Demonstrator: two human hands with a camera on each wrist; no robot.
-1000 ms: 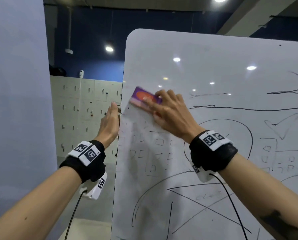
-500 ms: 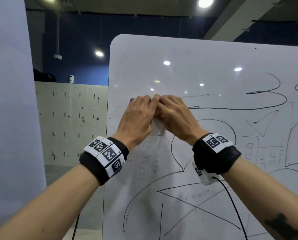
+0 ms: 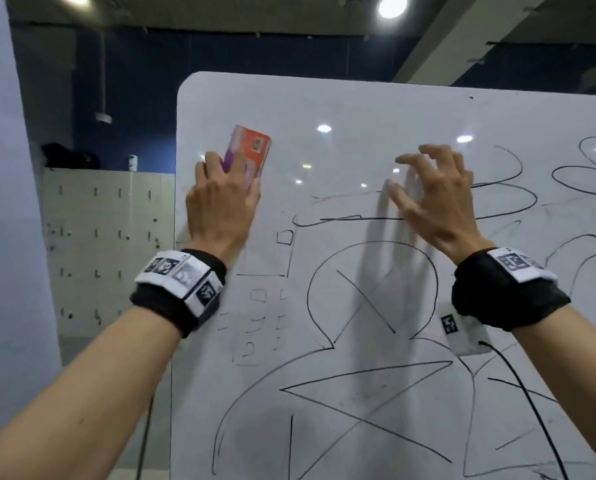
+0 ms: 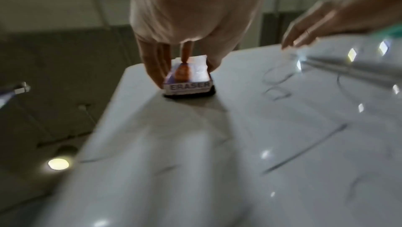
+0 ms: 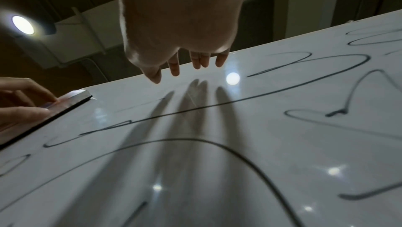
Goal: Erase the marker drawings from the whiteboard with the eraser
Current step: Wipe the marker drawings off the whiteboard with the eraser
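Observation:
The whiteboard [image 3: 376, 109] stands upright in front of me, covered with black marker drawings [image 3: 372, 289] of loops, a circle and crossing lines. My left hand [image 3: 220, 206] grips the orange and purple eraser [image 3: 251, 154] near the board's upper left corner, its dark felt pressed against the surface. In the left wrist view the eraser [image 4: 188, 80] shows a label reading ERASER between my fingers. My right hand [image 3: 431, 192] hovers just off the board to the right, fingers spread and loosely curled, holding nothing. The right wrist view shows the fingertips [image 5: 196, 63] above their shadows.
The board's left edge [image 3: 174, 271] is close to my left hand. Beyond it stand white lockers [image 3: 109, 247] against a dark blue wall. A pale partition [image 3: 5, 202] fills the far left. A black cable [image 3: 525, 393] hangs from my right wrist.
The eraser passed from my right hand to my left hand. My left hand came onto the board and lifted the eraser upward; my right hand let go and moved off to the right.

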